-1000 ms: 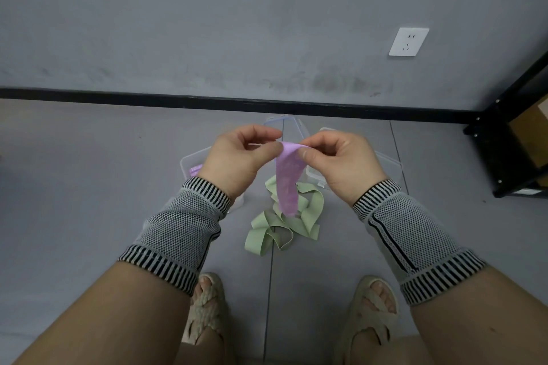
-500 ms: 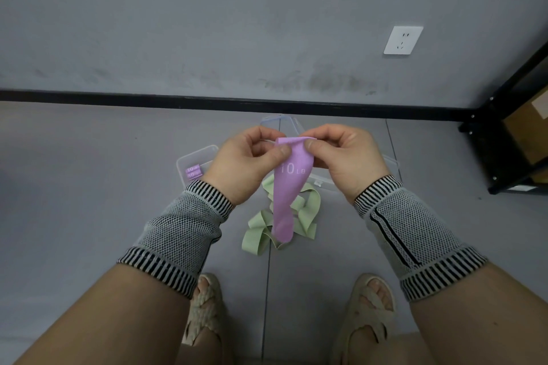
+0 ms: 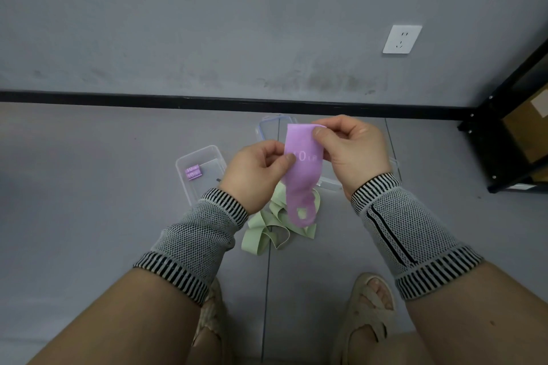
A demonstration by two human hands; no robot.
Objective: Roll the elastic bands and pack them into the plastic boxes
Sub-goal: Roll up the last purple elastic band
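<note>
Both hands are pinching a flat, matte purple elastic band (image 3: 299, 175) at frame centre.
Right hand (image 3: 351, 148) is gripping its top edge, left hand (image 3: 255, 173) its side; it is dangling over limp green rubber bands (image 3: 275, 225), beside a clear plastic box (image 3: 201, 169).

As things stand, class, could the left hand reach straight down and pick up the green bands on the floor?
Probably not yet: the left hand is pinching the purple band with the right hand. The green bands lie uncovered just below.

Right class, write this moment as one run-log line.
stage: rolling not begun | hands: left hand and right hand pinch purple band, hanging unrolled | clear box: holds purple roll | floor: green bands loose
</note>
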